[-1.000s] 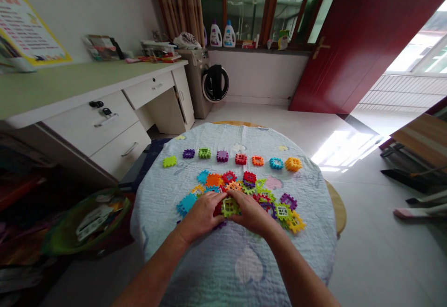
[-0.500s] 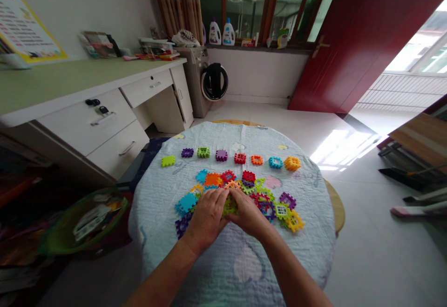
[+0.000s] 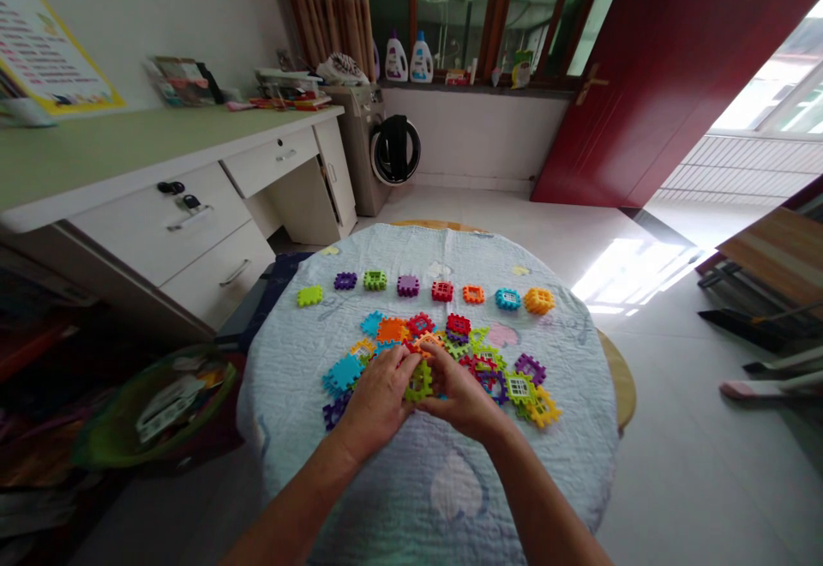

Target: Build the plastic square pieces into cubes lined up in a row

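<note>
Low over a pile of colourful plastic interlocking blocks, I hold a yellow-green block [image 3: 420,382] between both hands. My left hand [image 3: 379,390] grips its left side, the fingers partly covering it. My right hand [image 3: 459,390] curves around the right side, with fingertips near the top and the thumb by the lower edge. Just beyond my hands lie an orange block [image 3: 391,330] and a red block [image 3: 459,325]. A light blue block [image 3: 344,373] is left of my left hand, and a green window-grid block [image 3: 519,388] is to the right.
A spaced row of blocks crosses the far part of the round table [image 3: 443,244], from a lime block [image 3: 309,295] to a yellow stack [image 3: 538,300]. A green basket [image 3: 160,412] stands at the left. A wooden stool [image 3: 617,377] shows at the table's right edge.
My hands have drawn slightly apart at the fingertips, and the right fingers have shifted right. More of the yellow-green block now shows between them. The row of blocks has not moved.
</note>
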{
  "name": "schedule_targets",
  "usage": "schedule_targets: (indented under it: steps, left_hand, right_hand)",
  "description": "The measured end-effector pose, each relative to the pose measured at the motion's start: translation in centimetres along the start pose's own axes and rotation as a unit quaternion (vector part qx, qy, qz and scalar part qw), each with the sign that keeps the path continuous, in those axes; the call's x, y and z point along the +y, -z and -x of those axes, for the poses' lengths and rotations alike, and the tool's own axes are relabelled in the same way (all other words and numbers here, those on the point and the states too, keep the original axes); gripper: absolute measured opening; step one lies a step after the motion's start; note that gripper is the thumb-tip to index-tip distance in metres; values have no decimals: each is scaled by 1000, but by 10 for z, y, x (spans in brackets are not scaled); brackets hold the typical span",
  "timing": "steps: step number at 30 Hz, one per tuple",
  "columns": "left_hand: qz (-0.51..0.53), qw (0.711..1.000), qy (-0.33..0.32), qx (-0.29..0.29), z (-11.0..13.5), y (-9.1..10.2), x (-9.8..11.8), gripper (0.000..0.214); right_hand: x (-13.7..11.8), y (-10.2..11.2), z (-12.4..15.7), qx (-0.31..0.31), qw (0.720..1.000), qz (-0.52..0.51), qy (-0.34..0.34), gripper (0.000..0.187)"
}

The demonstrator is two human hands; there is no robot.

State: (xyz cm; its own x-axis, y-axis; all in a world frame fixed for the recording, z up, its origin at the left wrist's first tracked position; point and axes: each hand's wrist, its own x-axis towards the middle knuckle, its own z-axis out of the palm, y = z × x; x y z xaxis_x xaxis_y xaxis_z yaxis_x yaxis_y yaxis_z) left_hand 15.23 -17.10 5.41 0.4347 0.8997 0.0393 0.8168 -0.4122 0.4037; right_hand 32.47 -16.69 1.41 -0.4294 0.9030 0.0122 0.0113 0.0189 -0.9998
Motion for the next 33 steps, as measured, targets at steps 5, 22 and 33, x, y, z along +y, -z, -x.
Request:
schedule_targets:
  steps: [5,22,33]
  left_hand:
    - [29,999,-24,16,2,-8,-12,54]
    - [-55,993,-92,56,9,-7,-7,51]
    - [-93,994,-61,21,12,-3,5,52]
  right_hand:
    - [-2,1,0,5,987,-156,-44,64]
    - [-20,2,4,17,970,-220,-99,48]
    - [-19,-9,0,90,970,-191,-119,45]
